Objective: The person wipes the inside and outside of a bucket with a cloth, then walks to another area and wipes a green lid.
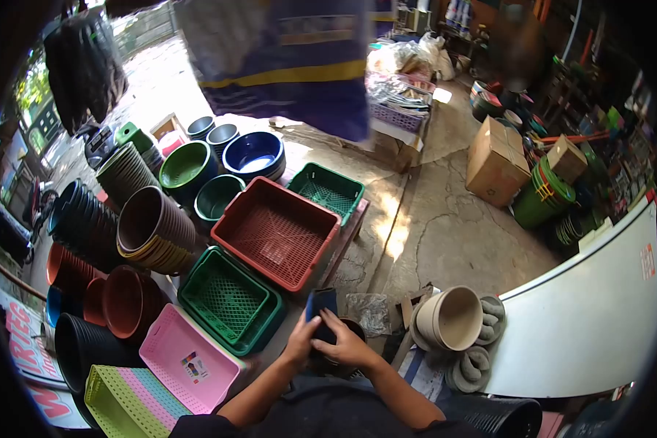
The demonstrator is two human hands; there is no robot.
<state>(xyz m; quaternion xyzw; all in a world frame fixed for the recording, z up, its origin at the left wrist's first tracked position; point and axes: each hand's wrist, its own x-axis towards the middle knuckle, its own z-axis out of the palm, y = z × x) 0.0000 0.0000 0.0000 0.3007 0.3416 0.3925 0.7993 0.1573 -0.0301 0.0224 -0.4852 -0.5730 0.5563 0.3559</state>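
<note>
Close to my body at the lower middle, my left hand [301,340] and my right hand [348,343] are both closed around a dark blue, flat item [321,301]. Its upper edge sticks up above my fingers; the rest is hidden by my hands. Just left of them is a stack of green baskets [230,303], with a red basket [277,233] above it. A crumpled clear plastic piece [369,314] lies to the right of the hands.
Stacked pots [153,223] and a pink basket [190,361] stand at the left. Beige pots [456,319] and a white panel [584,306] are at the right. A blue bag [285,73] hangs overhead. A cardboard box [498,160] stands on the floor.
</note>
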